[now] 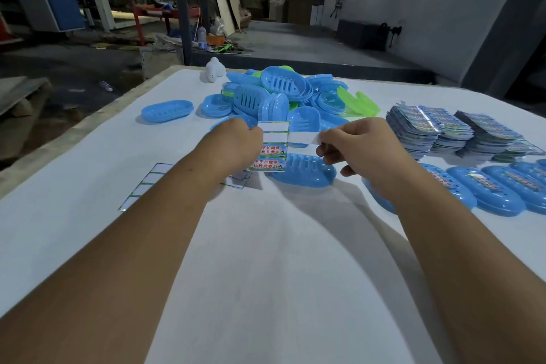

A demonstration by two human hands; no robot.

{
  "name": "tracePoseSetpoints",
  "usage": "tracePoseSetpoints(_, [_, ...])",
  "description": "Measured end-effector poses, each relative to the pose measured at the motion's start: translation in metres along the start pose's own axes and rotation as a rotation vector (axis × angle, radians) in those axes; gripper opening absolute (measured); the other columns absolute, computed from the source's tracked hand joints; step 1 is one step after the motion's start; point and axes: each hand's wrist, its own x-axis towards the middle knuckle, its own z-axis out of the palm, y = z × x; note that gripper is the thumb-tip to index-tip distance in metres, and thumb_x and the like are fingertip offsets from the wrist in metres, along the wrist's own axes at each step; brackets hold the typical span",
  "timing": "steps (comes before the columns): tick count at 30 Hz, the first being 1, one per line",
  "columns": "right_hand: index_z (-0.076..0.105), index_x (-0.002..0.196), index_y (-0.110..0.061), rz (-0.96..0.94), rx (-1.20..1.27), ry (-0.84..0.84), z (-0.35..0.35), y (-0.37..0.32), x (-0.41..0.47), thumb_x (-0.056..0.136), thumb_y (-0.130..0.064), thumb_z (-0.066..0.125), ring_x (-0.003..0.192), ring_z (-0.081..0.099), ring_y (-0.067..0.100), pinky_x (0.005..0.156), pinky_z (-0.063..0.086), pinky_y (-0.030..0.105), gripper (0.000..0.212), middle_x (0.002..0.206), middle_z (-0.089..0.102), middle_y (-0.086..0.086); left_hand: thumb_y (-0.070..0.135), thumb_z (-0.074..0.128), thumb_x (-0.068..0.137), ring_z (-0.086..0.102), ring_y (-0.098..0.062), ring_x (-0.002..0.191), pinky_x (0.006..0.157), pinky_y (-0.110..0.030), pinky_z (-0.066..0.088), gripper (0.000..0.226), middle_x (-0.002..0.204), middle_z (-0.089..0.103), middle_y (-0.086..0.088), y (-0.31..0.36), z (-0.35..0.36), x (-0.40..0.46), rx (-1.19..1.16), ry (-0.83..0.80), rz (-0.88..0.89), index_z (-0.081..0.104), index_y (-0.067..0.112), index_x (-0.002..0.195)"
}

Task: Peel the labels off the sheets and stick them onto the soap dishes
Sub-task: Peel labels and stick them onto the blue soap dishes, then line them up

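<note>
My left hand [240,143] holds a label sheet [273,146] upright above the white table [266,260]; its top two slots are blank and two printed labels remain below. My right hand [351,143] pinches a peeled label [302,138], white back toward me, just right of the sheet. A blue soap dish [307,173] lies upside down on the table right under the sheet and label.
A heap of blue and green soap dishes [283,94] sits behind. Stacks of label sheets [443,127] stand at right, with labelled dishes [496,189] in a row before them. Empty backing sheets [144,185] lie at left. One blue dish [167,111] lies apart.
</note>
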Motion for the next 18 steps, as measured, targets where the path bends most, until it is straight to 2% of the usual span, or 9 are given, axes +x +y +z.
tracePoseSetpoints(2, [0.076,0.077,-0.003,0.007,-0.015,-0.011,0.001,0.0,0.0,0.087,-0.02,0.068,0.055,0.067,0.006,0.042,0.046,0.017,0.022,0.069,0.076,0.0,0.024,0.037,0.099,0.047,-0.028,0.071,0.068,-0.034,0.038,0.037,0.065,0.044,-0.002,-0.001,0.0,0.0,-0.019,-0.001,-0.001,0.042,0.014,0.063])
tracePoseSetpoints(6, [0.076,0.073,-0.005,0.022,-0.009,-0.011,0.002,0.001,0.0,0.086,-0.02,0.069,0.055,0.067,0.006,0.041,0.044,0.016,0.021,0.069,0.076,0.0,0.023,0.037,0.1,0.042,-0.017,0.056,0.051,-0.028,0.034,0.037,0.065,0.043,-0.001,0.001,-0.001,0.001,0.018,-0.055,-0.023,0.041,0.015,0.063])
tracePoseSetpoints(8, [0.076,0.073,-0.006,0.03,-0.008,-0.01,0.002,0.002,0.0,0.086,-0.02,0.069,0.055,0.067,0.007,0.04,0.044,0.016,0.02,0.069,0.076,0.0,0.023,0.037,0.1,0.039,-0.014,0.056,0.05,-0.025,0.032,0.037,0.066,0.042,-0.001,0.001,-0.002,0.003,0.034,-0.077,-0.032,0.04,0.015,0.064])
tracePoseSetpoints(11, [0.076,0.076,-0.007,0.038,-0.011,0.021,0.0,0.003,0.001,0.087,-0.021,0.067,0.056,0.068,0.006,0.04,0.044,0.016,0.02,0.071,0.077,-0.001,0.021,0.036,0.101,0.037,-0.013,0.057,0.051,-0.024,0.032,0.034,0.068,0.041,-0.001,-0.001,-0.006,0.002,0.081,-0.087,-0.033,0.043,0.012,0.07])
tracePoseSetpoints(14, [0.076,0.072,-0.008,0.043,-0.002,0.047,-0.003,0.003,0.002,0.086,-0.022,0.068,0.057,0.069,0.007,0.04,0.044,0.016,0.021,0.071,0.077,0.0,0.016,0.034,0.102,0.042,-0.014,0.063,0.054,-0.027,0.033,0.028,0.074,0.046,-0.005,-0.003,-0.012,-0.002,0.238,-0.142,-0.087,0.049,0.007,0.08])
tracePoseSetpoints(18, [0.073,0.064,-0.011,0.043,-0.021,0.014,0.001,0.001,0.0,0.084,-0.023,0.068,0.055,0.068,0.006,0.039,0.044,0.017,0.024,0.068,0.076,0.0,0.02,0.043,0.091,0.054,-0.019,0.076,0.071,-0.032,0.042,0.019,0.083,0.057,-0.007,-0.008,-0.023,-0.007,0.405,-0.183,-0.171,0.055,0.014,0.077])
